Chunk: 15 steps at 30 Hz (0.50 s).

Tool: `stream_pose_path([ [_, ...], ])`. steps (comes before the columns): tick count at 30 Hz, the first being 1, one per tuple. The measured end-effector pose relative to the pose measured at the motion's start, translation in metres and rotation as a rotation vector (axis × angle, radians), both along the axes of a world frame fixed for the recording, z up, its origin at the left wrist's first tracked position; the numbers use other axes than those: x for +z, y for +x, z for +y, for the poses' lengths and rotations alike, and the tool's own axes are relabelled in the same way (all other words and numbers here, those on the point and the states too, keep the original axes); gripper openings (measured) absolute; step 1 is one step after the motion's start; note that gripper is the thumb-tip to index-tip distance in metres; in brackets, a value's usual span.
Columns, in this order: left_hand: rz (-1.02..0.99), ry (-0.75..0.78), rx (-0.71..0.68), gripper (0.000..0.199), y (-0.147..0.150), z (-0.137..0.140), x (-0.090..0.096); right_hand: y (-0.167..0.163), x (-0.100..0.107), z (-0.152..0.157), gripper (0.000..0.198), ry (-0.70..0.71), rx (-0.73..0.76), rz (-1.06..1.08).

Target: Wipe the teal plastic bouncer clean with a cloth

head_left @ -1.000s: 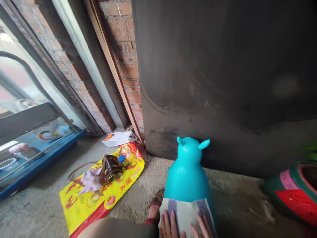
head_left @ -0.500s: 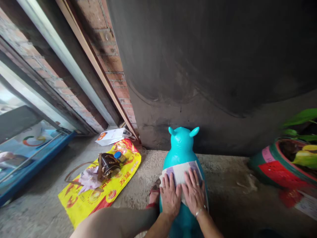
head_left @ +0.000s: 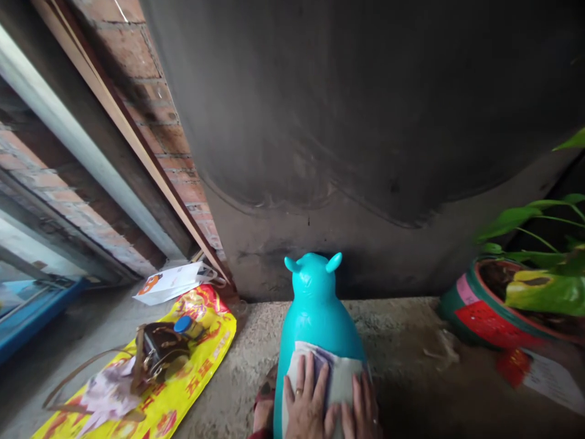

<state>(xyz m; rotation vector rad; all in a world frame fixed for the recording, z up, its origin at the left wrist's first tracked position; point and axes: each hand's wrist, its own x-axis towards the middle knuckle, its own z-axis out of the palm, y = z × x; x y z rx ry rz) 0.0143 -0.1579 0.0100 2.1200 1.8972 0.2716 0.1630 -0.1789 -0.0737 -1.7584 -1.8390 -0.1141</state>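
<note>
A turquoise inflatable animal toy (head_left: 315, 320) with two small ears stands low in front of me. Over its back lies a whitish cloth (head_left: 346, 375) with a purple band. My left hand (head_left: 306, 402) is spread flat on the cloth, fingers apart, a ring on one finger. To its right, my right hand (head_left: 361, 408) also rests palm down on the cloth with its fingers stretched out. Both wrists are cut off by the bottom edge of the picture.
On the floor at left lies a yellow plastic sack (head_left: 201, 369) bearing a brown handbag (head_left: 162, 350), a blue-capped jar (head_left: 187, 326) and a pale cloth (head_left: 109, 390). Behind it is a white paper bag (head_left: 171, 281). A dark panel (head_left: 356, 152) stands ahead; a potted plant (head_left: 470, 311) is at right.
My view has shifted, so the sack and plant appear further left. Both hands and the cloth now sit lower in view, and the cloth's front edge is further from the toy's head.
</note>
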Motion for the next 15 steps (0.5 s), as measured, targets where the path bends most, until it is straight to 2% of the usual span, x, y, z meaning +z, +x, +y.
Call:
stream_pose_path([
  [3,-0.035,-0.027,0.038,0.063,0.000,0.039,0.017,-0.006,0.025,0.051,0.065,-0.110,-0.063,0.002],
  [6,-0.013,0.035,0.148,0.061,-0.001,0.078,0.016,-0.015,0.048,0.103,0.066,-0.156,0.039,-0.018],
  [9,-0.016,0.089,0.206,0.058,-0.006,0.110,0.000,-0.026,0.063,0.146,0.067,-0.073,0.188,0.007],
  [12,-0.128,0.159,0.171,0.063,-0.011,0.135,-0.012,-0.034,0.079,0.174,0.066,0.107,0.228,0.003],
  [15,-0.356,0.268,0.226,0.071,-0.013,0.156,-0.004,-0.037,0.109,0.200,0.064,0.319,0.347,-0.131],
])
